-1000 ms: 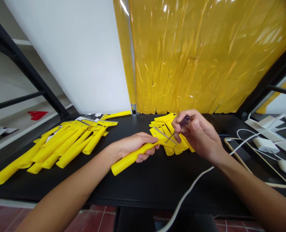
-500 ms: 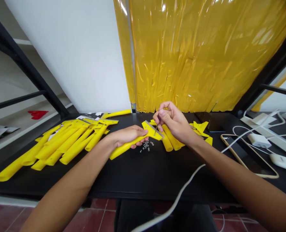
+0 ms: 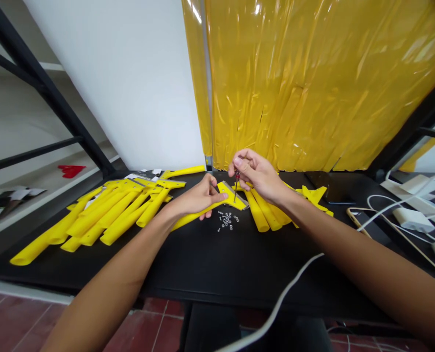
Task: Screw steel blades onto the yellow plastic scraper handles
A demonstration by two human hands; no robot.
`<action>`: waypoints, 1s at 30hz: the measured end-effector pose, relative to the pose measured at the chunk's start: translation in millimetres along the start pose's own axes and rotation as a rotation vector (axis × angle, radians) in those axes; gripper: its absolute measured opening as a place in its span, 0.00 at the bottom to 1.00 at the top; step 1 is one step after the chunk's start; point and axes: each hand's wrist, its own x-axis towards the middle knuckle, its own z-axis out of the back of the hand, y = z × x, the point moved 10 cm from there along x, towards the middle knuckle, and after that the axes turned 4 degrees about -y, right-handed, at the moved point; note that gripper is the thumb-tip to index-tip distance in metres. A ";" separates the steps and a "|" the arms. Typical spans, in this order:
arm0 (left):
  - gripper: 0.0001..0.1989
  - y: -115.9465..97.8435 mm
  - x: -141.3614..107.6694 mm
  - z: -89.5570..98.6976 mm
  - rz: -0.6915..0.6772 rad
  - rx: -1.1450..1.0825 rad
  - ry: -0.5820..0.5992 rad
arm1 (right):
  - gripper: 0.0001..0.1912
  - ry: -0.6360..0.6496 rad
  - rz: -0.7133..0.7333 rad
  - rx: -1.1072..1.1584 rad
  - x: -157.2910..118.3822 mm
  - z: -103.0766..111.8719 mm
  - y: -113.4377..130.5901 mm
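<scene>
My left hand (image 3: 201, 196) is closed around a yellow scraper (image 3: 188, 220), its flared head pointing right and a grey metal strip along the head's far edge. Between the fingertips of my right hand (image 3: 256, 173) is a thin screwdriver (image 3: 236, 186) with a dark red handle. It stands nearly upright, its tip at the face of the scraper's head. Just below the head, small nuts and screws (image 3: 227, 221) lie scattered on the black table (image 3: 202, 264).
Several yellow scrapers (image 3: 107, 210) lie piled at the left. More yellow handles (image 3: 263, 210) lie behind my right hand. At the right are a phone (image 3: 397, 239), a white charger (image 3: 413, 220) and cables. A white cable (image 3: 286, 291) crosses the front edge.
The screwdriver has become more upright, and my right hand has risen slightly. My left index finger has lifted and bent. The camera view has shifted a little to the left.
</scene>
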 end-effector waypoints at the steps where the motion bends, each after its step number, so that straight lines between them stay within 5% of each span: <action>1: 0.21 -1.2 1.0 0.8 -0.026 0.014 0.000 | 0.15 0.022 -0.005 -0.019 -0.2 -1.6 -1.0; 5: 0.15 4.7 11.3 13.6 -0.104 0.075 -0.076 | 0.14 0.080 -0.066 -0.025 0.0 -5.0 -11.8; 8: 0.11 13.7 19.6 20.9 -0.123 0.080 -0.138 | 0.14 -0.003 -0.032 0.028 4.4 6.4 -14.9; 15: 0.04 10.5 23.5 7.8 -0.162 -0.021 -0.114 | 0.15 -0.001 -0.032 -0.032 4.8 11.1 -15.6; 21: 0.13 5.1 18.4 -8.5 -0.101 -0.180 0.048 | 0.13 -0.041 -0.006 0.041 6.0 12.4 -15.1; 30: 0.19 9.4 18.3 -15.6 -0.053 -0.296 0.078 | 0.15 0.035 -0.004 -0.007 4.2 1.1 -9.8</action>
